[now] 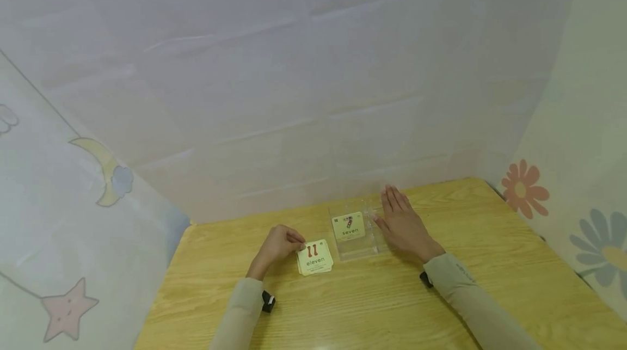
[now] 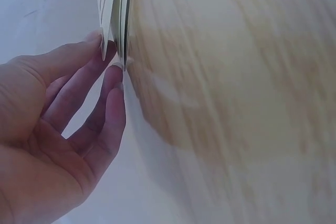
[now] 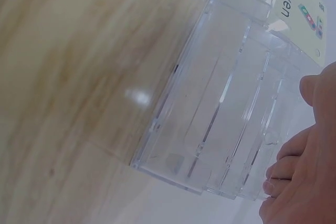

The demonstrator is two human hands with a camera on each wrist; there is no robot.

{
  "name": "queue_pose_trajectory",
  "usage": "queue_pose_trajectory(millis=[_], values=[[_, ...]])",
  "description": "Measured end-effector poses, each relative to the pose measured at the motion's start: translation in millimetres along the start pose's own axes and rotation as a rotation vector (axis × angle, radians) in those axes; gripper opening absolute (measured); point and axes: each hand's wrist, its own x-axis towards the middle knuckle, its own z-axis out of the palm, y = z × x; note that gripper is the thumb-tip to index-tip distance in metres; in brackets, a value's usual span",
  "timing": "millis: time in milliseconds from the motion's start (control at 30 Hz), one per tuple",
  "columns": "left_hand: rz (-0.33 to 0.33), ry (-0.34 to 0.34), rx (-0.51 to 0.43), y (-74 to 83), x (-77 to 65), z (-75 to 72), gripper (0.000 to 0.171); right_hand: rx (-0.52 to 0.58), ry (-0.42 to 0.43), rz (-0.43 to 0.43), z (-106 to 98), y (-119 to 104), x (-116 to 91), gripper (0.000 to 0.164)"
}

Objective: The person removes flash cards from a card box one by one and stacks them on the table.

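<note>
My left hand (image 1: 276, 246) pinches the edge of the top flashcard (image 1: 315, 256), which reads "eleven" under a red 11. In the left wrist view, thumb and finger hold that card's corner, lifted slightly apart from the other cards (image 2: 124, 22) of the stack. Right of the stack is a clear plastic stepped holder (image 1: 358, 252), its tiers showing in the right wrist view. A "seven" card (image 1: 349, 226) leans in the holder's left part. My right hand (image 1: 405, 226) lies along the holder's right side, fingers straight and thumb toward it.
A wooden table (image 1: 313, 317) carries the cards and the holder. Close behind it hangs a pale sheet (image 1: 303, 121). Printed sheets flank both sides, with a moon (image 1: 103, 159) at left and a red flower (image 1: 521, 189) at right.
</note>
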Motion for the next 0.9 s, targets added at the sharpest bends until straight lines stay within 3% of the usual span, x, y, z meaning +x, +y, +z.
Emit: queue_pose_trajectory(millis=[600, 900], values=[[0.021, 0.001, 0.123, 8.8, 6.4, 2.8, 0.007, -0.004, 0.016, -0.003, -1.9, 0.3, -1.0, 0.074], [0.062, -0.008, 0.158, 12.9, -0.1, 0.0, 0.018, 0.007, 0.011, -0.002, -1.9, -1.0, -0.5, 0.074]])
